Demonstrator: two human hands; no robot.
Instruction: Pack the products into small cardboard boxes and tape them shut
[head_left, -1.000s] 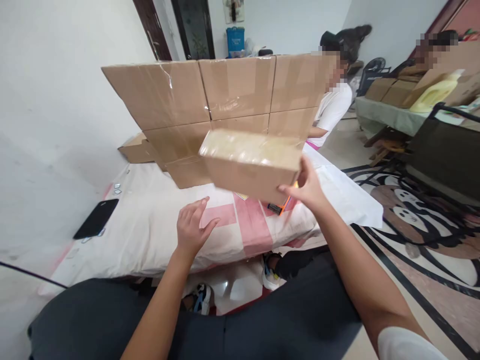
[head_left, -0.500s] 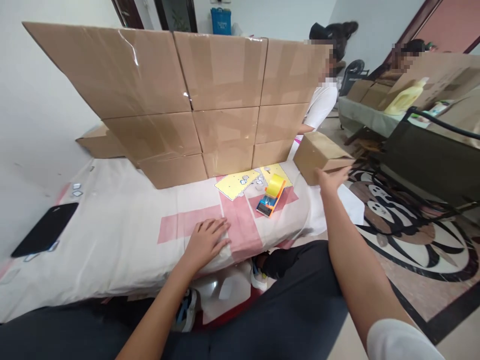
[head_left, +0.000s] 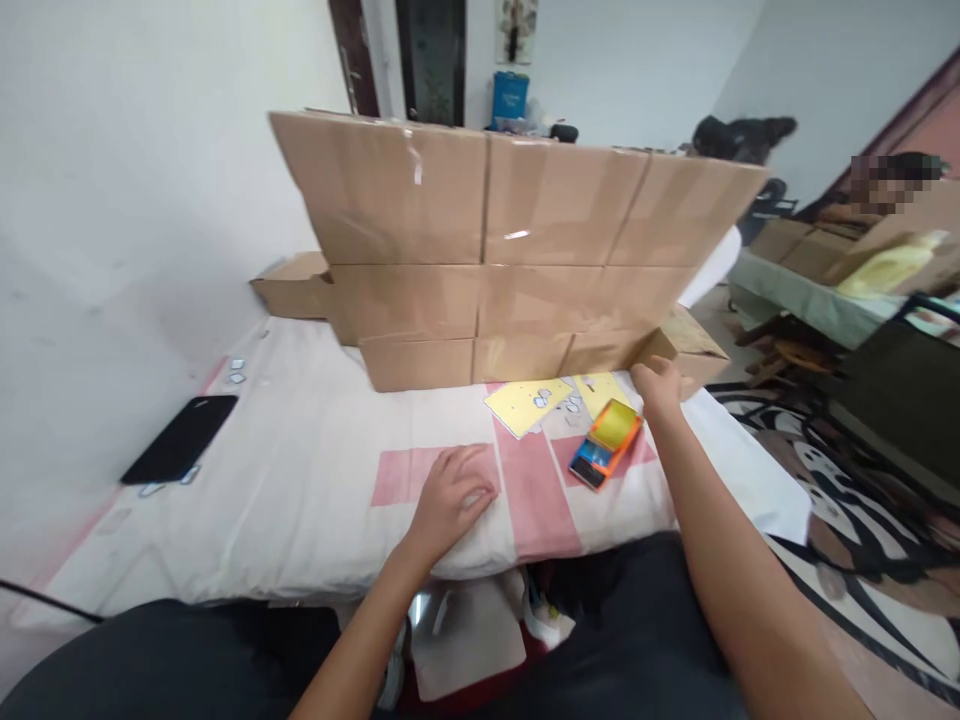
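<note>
My right hand point(head_left: 661, 388) is at the near side of a small cardboard box point(head_left: 694, 345), against it, with thumb and fingers apart and not wrapped round it. That box stands by the right end of a wall of stacked cardboard boxes point(head_left: 540, 300), with clear tape across their faces. My left hand point(head_left: 454, 490) hovers over or rests on the cloth-covered table point(head_left: 315, 480), its fingers loosely bent and holding nothing. Between my hands lies an orange and blue tape dispenser point(head_left: 606, 445) with a yellow roll. Just behind it are yellow paper pieces point(head_left: 529, 400).
A black phone point(head_left: 180, 440) lies at the left of the table. Another cardboard box point(head_left: 292, 288) sits behind the stack's left end. A person point(head_left: 742, 140) is partly hidden beyond the stack. To the right stands a dark chair point(head_left: 900, 400).
My view has swung left and the stack appears farther right. My right hand has brought the small box closer against the stack's right end. The left hand's fingers have curled a little.
</note>
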